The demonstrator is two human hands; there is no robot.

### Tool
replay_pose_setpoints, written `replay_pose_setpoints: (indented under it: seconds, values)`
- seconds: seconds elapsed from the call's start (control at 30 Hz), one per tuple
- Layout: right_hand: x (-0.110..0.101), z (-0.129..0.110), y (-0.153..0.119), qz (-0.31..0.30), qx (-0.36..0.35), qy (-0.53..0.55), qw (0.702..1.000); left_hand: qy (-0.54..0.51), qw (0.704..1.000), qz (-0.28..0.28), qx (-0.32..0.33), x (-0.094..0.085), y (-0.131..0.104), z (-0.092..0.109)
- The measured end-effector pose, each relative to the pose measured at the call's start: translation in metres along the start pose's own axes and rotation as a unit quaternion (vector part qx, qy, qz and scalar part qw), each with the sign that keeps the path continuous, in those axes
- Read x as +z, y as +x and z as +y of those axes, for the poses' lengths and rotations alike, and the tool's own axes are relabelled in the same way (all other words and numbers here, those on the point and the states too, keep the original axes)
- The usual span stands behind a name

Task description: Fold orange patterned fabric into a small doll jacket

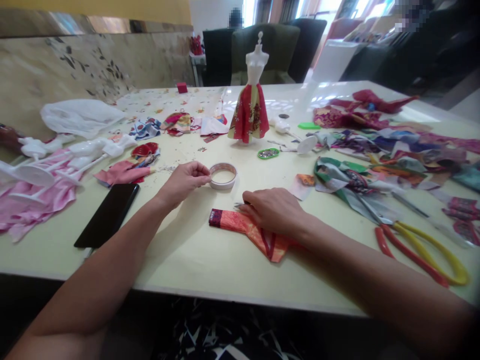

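Note:
My left hand (pixel 186 181) is closed, its thumb and fingertips pinched at the left edge of a roll of tape (pixel 224 185) that lies flat on the table. My right hand (pixel 275 210) is curled around a small pair of scissors (pixel 240 204); only the metal tips show and the rest is hidden in the palm. Beneath that hand lies a small orange-red doll garment (pixel 234 220) with a dark patterned band at its left end. Part of the garment is covered by my hand and forearm.
A dress form (pixel 250 112) in a red and yellow skirt stands at the back. Large scissors (pixel 420 250) and fabric scraps (pixel 375 135) lie right. A green tray (pixel 268 153) holds small bits. A phone (pixel 108 215) and white stands (pixel 71 157) are left.

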State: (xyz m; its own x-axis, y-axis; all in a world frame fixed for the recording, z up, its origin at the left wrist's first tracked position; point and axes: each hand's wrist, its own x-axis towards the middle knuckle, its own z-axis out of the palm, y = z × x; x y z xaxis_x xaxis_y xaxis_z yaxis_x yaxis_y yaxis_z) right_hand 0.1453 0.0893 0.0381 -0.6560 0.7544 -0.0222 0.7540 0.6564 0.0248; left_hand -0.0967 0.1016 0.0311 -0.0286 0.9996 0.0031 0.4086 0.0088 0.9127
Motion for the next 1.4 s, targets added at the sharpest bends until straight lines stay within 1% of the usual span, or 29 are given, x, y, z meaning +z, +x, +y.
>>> replay_pose_setpoints:
  seconds: [0.1,0.2,0.33,0.47,0.8,0.93,1.4]
  values:
    - [0.0,0.002,-0.001,0.056,0.038,0.049,0.997,-0.106,0.992,-0.068,-0.03,0.005,-0.007,0.007]
    - [0.001,0.002,-0.002,0.116,0.05,0.145,0.981,-0.169,0.978,-0.107,-0.057,0.011,-0.014,0.013]
    - [0.002,-0.002,-0.006,0.166,0.027,0.238,0.957,-0.22,0.962,-0.14,-0.074,0.018,-0.02,0.017]
    - [0.005,-0.004,-0.007,0.193,0.013,0.256,0.947,-0.242,0.955,-0.152,-0.078,0.02,-0.023,0.017]
    - [0.008,-0.003,-0.006,0.204,0.009,0.263,0.943,-0.276,0.944,-0.17,-0.063,0.029,-0.026,0.02]
    - [0.008,-0.003,-0.006,0.204,0.009,0.265,0.942,-0.287,0.941,-0.168,-0.062,0.03,-0.028,0.02]
    - [0.008,-0.002,-0.005,0.19,0.023,0.255,0.948,-0.265,0.953,-0.144,-0.018,0.032,-0.029,0.021]
